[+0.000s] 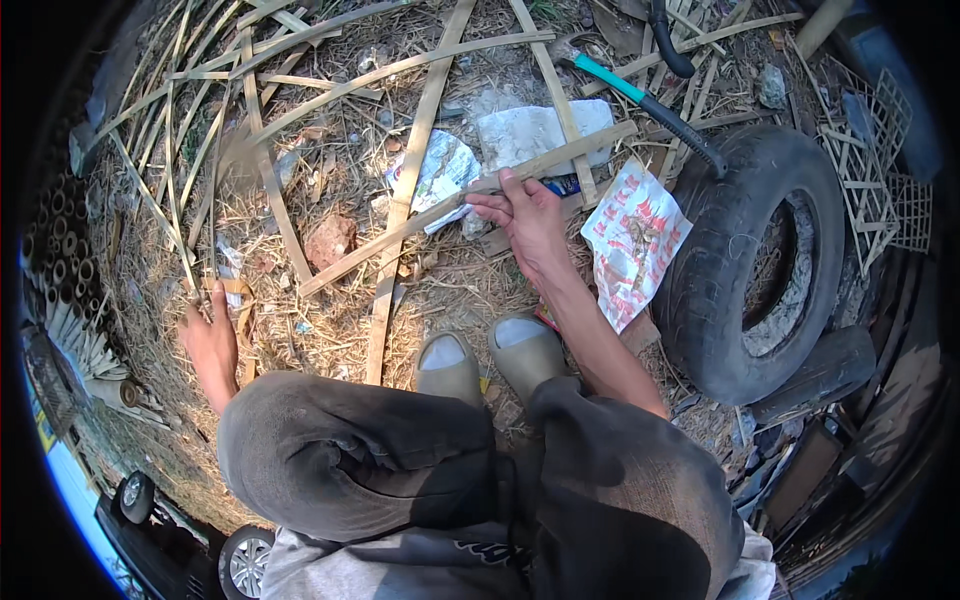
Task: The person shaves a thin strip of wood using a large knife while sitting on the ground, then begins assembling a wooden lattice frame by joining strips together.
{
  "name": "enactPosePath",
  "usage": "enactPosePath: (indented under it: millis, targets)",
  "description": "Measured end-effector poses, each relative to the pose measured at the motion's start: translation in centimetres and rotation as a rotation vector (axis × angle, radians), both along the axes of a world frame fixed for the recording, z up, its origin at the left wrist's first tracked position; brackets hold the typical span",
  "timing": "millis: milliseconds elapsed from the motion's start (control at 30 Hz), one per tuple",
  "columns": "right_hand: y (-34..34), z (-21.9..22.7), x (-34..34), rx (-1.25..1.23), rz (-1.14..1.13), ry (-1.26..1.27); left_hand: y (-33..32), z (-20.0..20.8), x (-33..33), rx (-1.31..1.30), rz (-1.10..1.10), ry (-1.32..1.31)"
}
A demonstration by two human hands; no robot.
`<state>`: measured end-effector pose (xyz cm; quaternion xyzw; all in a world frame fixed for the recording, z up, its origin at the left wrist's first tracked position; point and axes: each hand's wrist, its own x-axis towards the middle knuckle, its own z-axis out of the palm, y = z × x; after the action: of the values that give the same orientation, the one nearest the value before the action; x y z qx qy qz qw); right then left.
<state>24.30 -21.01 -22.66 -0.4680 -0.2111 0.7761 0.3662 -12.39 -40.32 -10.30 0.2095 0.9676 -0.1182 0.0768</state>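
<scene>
A long flat bamboo strip [350, 262] slants across the ground in front of me, lying over another strip [395, 235] that runs away from my feet. My right hand [530, 225] is closed on the slanting strip, the fingers pinching it toward its far right part. Low on the left, my left hand [210, 345] is closed with its thumb up. A thin bamboo strip [212, 215] rises from its fingers, its far part blurred, beside several crossed strips [180, 150]. The left fingertips are partly hidden.
A tyre [715, 290] lies at right, with a teal-and-black handled tool [640, 95] against it. Near my right forearm is a red-printed paper sheet [637, 240]. A pale slab [530, 135], a brown stone [330, 242] and dry straw lie around. Cut bamboo [75, 245] is piled far left.
</scene>
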Motion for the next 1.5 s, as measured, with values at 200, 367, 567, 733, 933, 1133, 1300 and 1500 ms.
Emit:
enactPosePath:
  millis: [200,367,567,733,933,1133,1300,1500]
  targets:
    - [-0.9,-1.4,-4.3,-0.037,0.087,0.057,0.7,12.3,3.3,0.434,-0.172,-0.054]
    - [-0.1,-2.0,-4.4,-0.053,0.154,-0.007,11.3,13.1,14.0,0.323,-0.702,-0.626]
    - [-0.7,0.0,-3.9,-0.161,0.145,0.149,19.2,-2.5,23.1,0.359,-0.995,-0.549]
    - [2.9,4.5,2.3,0.083,0.875,-0.639,21.0,-7.5,27.6,0.874,-0.739,-0.49]
    - [7.7,0.6,9.8,0.665,-0.102,-1.21,13.0,-10.8,26.8,1.24,0.123,-0.467]
    - [9.1,-1.6,11.3,0.048,0.088,-0.861,13.0,-11.4,25.1,1.272,1.062,-0.945]
    - [8.6,-0.6,9.2,0.0,0.118,-0.883,14.3,-11.4,27.9,1.181,0.969,-1.345]
    - [8.6,-1.8,9.9,0.087,0.131,-1.036,17.5,-12.6,30.7,1.174,0.942,-1.464]
